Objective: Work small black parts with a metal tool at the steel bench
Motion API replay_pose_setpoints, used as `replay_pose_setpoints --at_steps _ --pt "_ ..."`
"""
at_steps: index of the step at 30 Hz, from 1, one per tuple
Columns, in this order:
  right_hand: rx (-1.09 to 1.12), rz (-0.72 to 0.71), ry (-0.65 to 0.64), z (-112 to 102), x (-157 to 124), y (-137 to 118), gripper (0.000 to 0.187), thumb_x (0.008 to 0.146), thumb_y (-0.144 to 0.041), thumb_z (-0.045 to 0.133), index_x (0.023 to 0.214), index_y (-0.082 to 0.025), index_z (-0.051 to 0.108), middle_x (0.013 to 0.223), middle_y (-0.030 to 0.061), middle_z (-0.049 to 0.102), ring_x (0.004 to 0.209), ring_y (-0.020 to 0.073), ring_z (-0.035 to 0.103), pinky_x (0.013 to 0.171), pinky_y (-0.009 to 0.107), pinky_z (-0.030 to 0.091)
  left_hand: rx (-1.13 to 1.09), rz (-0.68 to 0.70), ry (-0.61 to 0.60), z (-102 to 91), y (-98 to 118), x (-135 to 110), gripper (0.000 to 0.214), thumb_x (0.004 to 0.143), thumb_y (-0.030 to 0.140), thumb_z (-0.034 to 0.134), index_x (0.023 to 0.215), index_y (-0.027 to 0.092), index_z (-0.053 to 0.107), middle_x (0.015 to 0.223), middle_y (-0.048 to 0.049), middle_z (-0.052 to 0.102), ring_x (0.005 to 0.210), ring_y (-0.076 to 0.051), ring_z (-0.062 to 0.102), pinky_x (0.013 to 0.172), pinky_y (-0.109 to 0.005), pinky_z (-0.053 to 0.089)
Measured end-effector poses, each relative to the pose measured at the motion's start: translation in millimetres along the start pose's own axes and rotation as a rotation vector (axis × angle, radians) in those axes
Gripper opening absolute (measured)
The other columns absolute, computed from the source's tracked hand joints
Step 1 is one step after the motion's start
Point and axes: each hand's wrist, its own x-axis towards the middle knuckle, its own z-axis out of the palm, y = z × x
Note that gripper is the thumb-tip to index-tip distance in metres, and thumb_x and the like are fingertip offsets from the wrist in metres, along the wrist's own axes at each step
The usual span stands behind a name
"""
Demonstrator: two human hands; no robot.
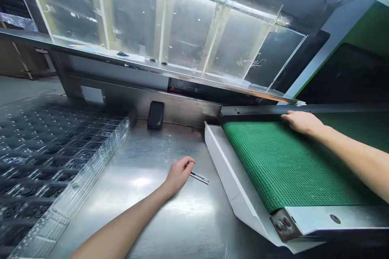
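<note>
Left hand (179,173) pinching metal pen (199,177); right hand (300,122) flat, open, at two o'clock on conveyor belt (282,166), risking belt drag.

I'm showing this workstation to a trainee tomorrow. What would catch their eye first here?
Most likely the bright green conveyor belt on the right, with the right hand resting at its far end. Next, the stack of clear plastic trays filling the left of the steel table. Between them, the left hand holds a thin metal tool against the tabletop, and a dark phone leans on the back wall.
</note>
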Motion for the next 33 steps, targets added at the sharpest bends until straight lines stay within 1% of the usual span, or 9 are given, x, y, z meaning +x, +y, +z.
replay_pose_setpoints --at_steps 3,7,11,13,16,20,24,27,33 --pt "0.016 -0.199 -0.048 -2 13 -65 0.020 0.092 -0.009 0.052 0.079 -0.023 0.059 0.091 0.0082 0.061 0.081 0.0238 0.060 0.072 0.036 0.045 -0.259 -0.099 -0.004 0.1 0 6 0.039 0.085 0.056 0.066 0.091 0.017 0.072 0.057 0.0018 0.053 0.052 -0.012 0.039 0.054 -0.027 0.026" --pt "0.117 -0.532 -0.091 11 19 -190 0.020 0.096 -0.011 0.052 0.094 -0.026 0.065 0.106 0.0018 0.065 0.094 0.0177 0.062 0.077 0.029 0.042 -0.595 -0.269 -0.034 -6.7 2 15 0.066 0.080 0.077 0.065 0.105 0.016 0.063 0.060 0.0016 0.059 0.039 -0.007 0.027 0.046 -0.025 0.012" --pt "0.205 -1.109 0.026 20 8 -312 0.017 0.100 -0.010 0.056 0.100 -0.022 0.067 0.098 0.0036 0.063 0.086 0.0170 0.058 0.063 0.029 0.032 -0.788 -0.347 -0.120 -11.7 6 16 0.069 0.080 0.081 0.061 0.106 0.017 0.058 0.070 -0.0022 0.066 0.037 -0.007 0.032 0.042 -0.023 0.012" --pt "0.184 -1.231 -0.005 20 7 -349 0.013 0.097 -0.009 0.066 0.100 -0.022 0.068 0.101 0.0032 0.064 0.089 0.0169 0.058 0.061 0.029 0.030 -0.830 -0.346 -0.106 -12.7 6 15 0.055 0.079 0.070 0.066 0.096 0.019 0.055 0.069 -0.0003 0.063 0.039 -0.007 0.034 0.041 -0.022 0.013" --pt "0.137 -1.236 -0.040 18 7 -365 0.010 0.098 -0.011 0.068 0.100 -0.021 0.068 0.106 0.0030 0.065 0.087 0.0166 0.059 0.059 0.030 0.028 -0.870 -0.387 -0.075 -15.3 5 14 0.041 0.075 0.052 0.071 0.077 0.022 0.043 0.058 0.0059 0.047 0.039 -0.006 0.032 0.041 -0.021 0.018" --pt "0.157 -1.139 -0.021 6 -4 -334 0.012 0.107 -0.016 0.058 0.105 -0.022 0.068 0.111 0.0040 0.066 0.088 0.0165 0.060 0.062 0.030 0.032 -0.874 -0.447 -0.147 -15.4 6 11 0.046 0.076 0.053 0.077 0.076 0.021 0.043 0.059 0.0085 0.041 0.039 -0.002 0.025 0.041 -0.019 0.017" --pt "0.152 -1.006 0.023 -11 -23 -265 0.022 0.111 -0.021 0.048 0.100 -0.022 0.067 0.103 0.0042 0.067 0.089 0.0178 0.061 0.067 0.031 0.034 -0.717 -0.443 -0.197 -8.5 7 4 0.059 0.075 0.068 0.082 0.081 0.021 0.047 0.058 0.0120 0.032 0.040 -0.001 0.021 0.041 -0.018 0.012" --pt "0.138 -0.714 0.046 -22 -44 -184 0.020 0.107 -0.022 0.050 0.101 -0.023 0.069 0.100 0.0027 0.069 0.086 0.0177 0.061 0.066 0.030 0.034 -0.579 -0.411 -0.233 -4.5 4 2 0.068 0.073 0.080 0.077 0.076 0.023 0.041 0.056 0.0130 0.026 0.041 -0.002 0.018 0.041 -0.018 0.012" --pt "-0.057 0.164 -0.097 -38 -111 25 0.024 0.100 -0.032 0.055 0.111 -0.030 0.076 0.117 -0.0001 0.074 0.104 0.0216 0.066 0.081 0.030 0.048 -0.356 -0.314 -0.233 6.1 -4 2 0.065 0.067 0.079 0.078 0.083 0.021 0.054 0.055 0.0125 0.029 0.044 -0.004 0.021 0.043 -0.018 0.013"
